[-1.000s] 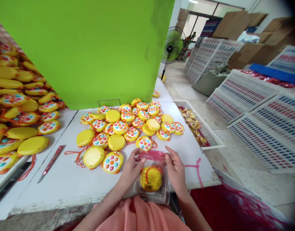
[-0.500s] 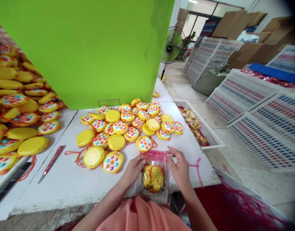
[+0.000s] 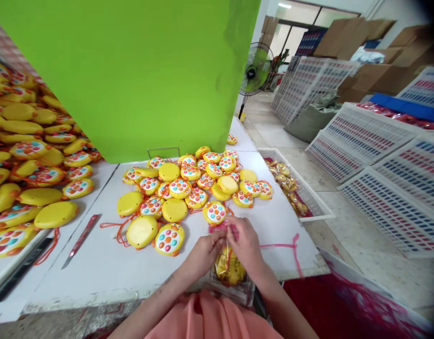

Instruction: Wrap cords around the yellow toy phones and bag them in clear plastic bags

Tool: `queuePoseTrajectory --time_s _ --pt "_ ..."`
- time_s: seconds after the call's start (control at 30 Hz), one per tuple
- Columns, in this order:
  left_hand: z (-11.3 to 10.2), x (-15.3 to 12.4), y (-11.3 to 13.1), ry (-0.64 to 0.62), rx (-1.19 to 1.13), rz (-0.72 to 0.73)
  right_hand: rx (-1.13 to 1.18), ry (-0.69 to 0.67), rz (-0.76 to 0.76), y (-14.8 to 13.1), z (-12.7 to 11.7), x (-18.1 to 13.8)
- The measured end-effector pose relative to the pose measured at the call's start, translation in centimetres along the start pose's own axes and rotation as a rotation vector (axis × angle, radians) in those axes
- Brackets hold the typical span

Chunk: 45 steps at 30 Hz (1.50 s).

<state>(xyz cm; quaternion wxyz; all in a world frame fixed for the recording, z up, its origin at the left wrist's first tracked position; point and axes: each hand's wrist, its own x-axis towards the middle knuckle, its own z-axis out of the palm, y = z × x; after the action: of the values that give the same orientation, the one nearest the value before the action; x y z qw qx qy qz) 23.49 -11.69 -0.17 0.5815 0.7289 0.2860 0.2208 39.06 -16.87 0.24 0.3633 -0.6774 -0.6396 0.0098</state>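
Observation:
At the table's front edge, a clear plastic bag with a pink top band holds a yellow duck-shaped toy. My left hand pinches the bag's top from the left. Close against it, my right hand has its fingers closed on the same gathered pink band. Just beyond my hands lies a yellow toy with coloured buttons and an orange cord. More such toys are heaped behind it, some face up, some face down.
A utility knife with blade out lies left, near a large toy pile. A green panel rises at the back. A white crate of bagged toys and a fan stand right. Pink strips lie on the table.
My hands have come together at the bag's top, and the pink band, spread flat before, is now bunched between them. The view has shifted slightly.

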Motion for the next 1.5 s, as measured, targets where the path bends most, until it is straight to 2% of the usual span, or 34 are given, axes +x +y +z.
queuePoseTrajectory --time_s 0.1,0.2,0.3,0.37,0.47,0.57,0.73,0.8,0.93,1.1,1.23,1.3,1.5 --pt "0.0 0.2 -1.3 0.031 -0.160 -0.119 -0.025 0.141 0.253 5.0 -1.4 -1.3" --pt "-0.1 0.4 -3.1 0.064 -0.405 -0.289 -0.257 0.194 0.444 10.9 -4.2 -4.1" --pt "-0.2 0.6 -4.1 0.075 -0.504 -0.363 -0.342 0.153 0.474 14.8 -7.0 -6.8" --pt "-0.3 0.7 -4.2 0.072 -0.508 -0.381 -0.371 0.104 0.448 15.8 -8.1 -7.8" --pt "-0.5 0.8 -4.0 0.052 -0.527 -0.394 -0.410 0.093 0.390 15.3 -8.5 -7.5" --pt "-0.6 0.7 -4.0 0.031 -0.526 -0.375 -0.371 0.076 0.318 13.2 -7.4 -5.9" --pt "-0.5 0.6 -4.5 0.057 -0.450 -0.331 -0.255 -0.202 0.166 9.1 -4.5 -3.2" --pt "-0.4 0.6 -4.6 0.062 -0.452 -0.325 -0.258 -0.247 0.144 8.3 -3.8 -2.8" --pt "-0.3 0.5 -4.5 0.052 -0.495 -0.348 -0.348 -0.242 0.157 9.3 -4.2 -3.4" --pt "-0.4 0.5 -4.2 0.065 -0.465 -0.342 -0.463 -0.181 0.269 12.4 -7.0 -5.5" --pt "-0.5 0.6 -3.9 0.037 -0.387 -0.278 -0.231 0.004 0.405 11.7 -8.4 -5.7" --pt "-0.6 0.6 -3.7 0.033 -0.357 -0.255 -0.101 0.015 0.464 10.0 -8.0 -5.2" --pt "-0.6 0.4 -4.0 0.032 -0.450 -0.252 0.373 -0.305 0.539 4.8 -3.3 -3.2"
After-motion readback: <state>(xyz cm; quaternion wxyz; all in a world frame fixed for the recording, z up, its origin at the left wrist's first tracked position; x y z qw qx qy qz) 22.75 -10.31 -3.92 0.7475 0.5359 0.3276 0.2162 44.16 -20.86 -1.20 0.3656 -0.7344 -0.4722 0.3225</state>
